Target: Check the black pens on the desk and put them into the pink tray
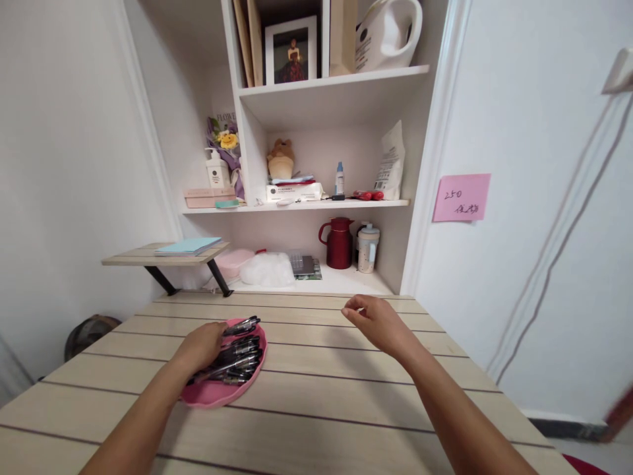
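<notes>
Planks of the bench (316, 422) run bare from the near edge outward, giving wide open room at 6 o'clock and between the two forearms. At 9 o'clock of centre sits the pink tray (212, 394), well inside the bench's left edge. The left hand (202, 345) rests on its pile of black pens (237, 359), fingers curled down among them; whether this grip is closed on a pen I cannot tell. The pens lie roughly parallel, long axes running from 8 o'clock to 2 o'clock, tips toward 2 o'clock. At 3 o'clock of the tray, well apart, the right hand (378, 323) hovers above the bench with its grip narrow, fingers loosely bent, holding nothing. Beyond the far bench edge at 12 o'clock stand a red jug (339, 243) and a pale cup (368, 248) in the shelf; at 10 o'clock a small raised shelf (148, 256) carries a blue notebook (188, 246).
</notes>
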A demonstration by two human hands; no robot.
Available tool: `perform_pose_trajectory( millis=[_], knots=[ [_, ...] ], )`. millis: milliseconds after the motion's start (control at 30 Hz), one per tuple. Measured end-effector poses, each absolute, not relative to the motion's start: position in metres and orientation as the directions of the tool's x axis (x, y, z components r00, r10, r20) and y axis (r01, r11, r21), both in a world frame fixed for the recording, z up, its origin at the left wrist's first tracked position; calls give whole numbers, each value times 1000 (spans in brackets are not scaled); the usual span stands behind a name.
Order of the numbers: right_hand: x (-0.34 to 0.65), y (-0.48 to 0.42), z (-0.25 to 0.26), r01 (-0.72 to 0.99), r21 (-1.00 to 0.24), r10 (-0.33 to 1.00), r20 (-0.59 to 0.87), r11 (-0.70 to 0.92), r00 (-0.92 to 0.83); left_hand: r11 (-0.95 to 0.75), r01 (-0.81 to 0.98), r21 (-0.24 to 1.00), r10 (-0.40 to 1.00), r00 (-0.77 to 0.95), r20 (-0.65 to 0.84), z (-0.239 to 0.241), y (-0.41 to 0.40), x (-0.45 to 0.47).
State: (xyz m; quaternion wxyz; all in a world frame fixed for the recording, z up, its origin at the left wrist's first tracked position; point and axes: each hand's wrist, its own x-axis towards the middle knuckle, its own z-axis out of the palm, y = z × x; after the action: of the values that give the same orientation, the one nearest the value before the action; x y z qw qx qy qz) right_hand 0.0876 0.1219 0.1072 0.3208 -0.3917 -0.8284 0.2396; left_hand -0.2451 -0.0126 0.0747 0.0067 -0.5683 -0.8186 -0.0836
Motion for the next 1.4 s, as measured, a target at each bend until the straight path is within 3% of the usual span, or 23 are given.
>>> perform_pose_trajectory(
  millis=[167, 367, 433, 467, 567, 633, 700, 800, 867, 967, 1133, 1233, 1333, 1400],
  knots=[
    [87, 123, 106, 503, -641, 803, 344, 580, -486, 323, 938, 127, 937, -336, 97, 68, -13, -246],
    [88, 123, 107, 503, -639, 802, 350, 582, -484, 327, 922, 210, 931, -352, 96, 75, -14, -244],
    [88, 123, 106, 495, -650, 805, 345, 576, -483, 312, 905, 289, 930, -353, 102, 80, -12, -237],
    [86, 124, 105, 484, -660, 805, 346, 574, -482, 294, 874, 386, 929, -356, 99, 83, -11, -231],
    [73, 122, 95, 385, -746, 811, 348, 543, -470, 168, 550, 818, 943, -332, 29, 89, -3, -194],
    [59, 117, 85, 224, -867, 830, 306, 445, -466, 87, 226, 970, 979, -202, -41, 89, 4, -159],
    [45, 110, 76, -18, -976, 854, 198, 217, -482, 80, -15, 997, 996, -33, -81, 84, 13, -123],
    [29, 103, 65, -363, -932, 853, 182, -9, -489, 132, -222, 966, 988, 106, -110, 66, 26, -83],
    [25, 104, 60, -446, -894, 875, 175, -51, -451, 147, -329, 933, 987, 109, -117, 50, 33, -70],
    [25, 112, 51, -393, -916, 909, 93, -82, -406, 135, -426, 894, 991, 46, -128, 29, 40, -69],
    [22, 125, 33, -343, -929, 916, 11, -139, -401, 155, -420, 894, 979, -54, -196, 15, 42, -79],
    [18, 127, 26, -298, -942, 917, -27, -157, -397, 144, -319, 937, 976, -111, -188, 14, 42, -80],
    [18, 130, 24, -301, -937, 923, -54, -179, -381, 171, -93, 981, 966, -181, -185, 19, 43, -86],
    [21, 133, 24, -338, -917, 927, -78, -211, -367, 176, 188, 966, 952, -281, -119, 29, 43, -99]
  ],
)
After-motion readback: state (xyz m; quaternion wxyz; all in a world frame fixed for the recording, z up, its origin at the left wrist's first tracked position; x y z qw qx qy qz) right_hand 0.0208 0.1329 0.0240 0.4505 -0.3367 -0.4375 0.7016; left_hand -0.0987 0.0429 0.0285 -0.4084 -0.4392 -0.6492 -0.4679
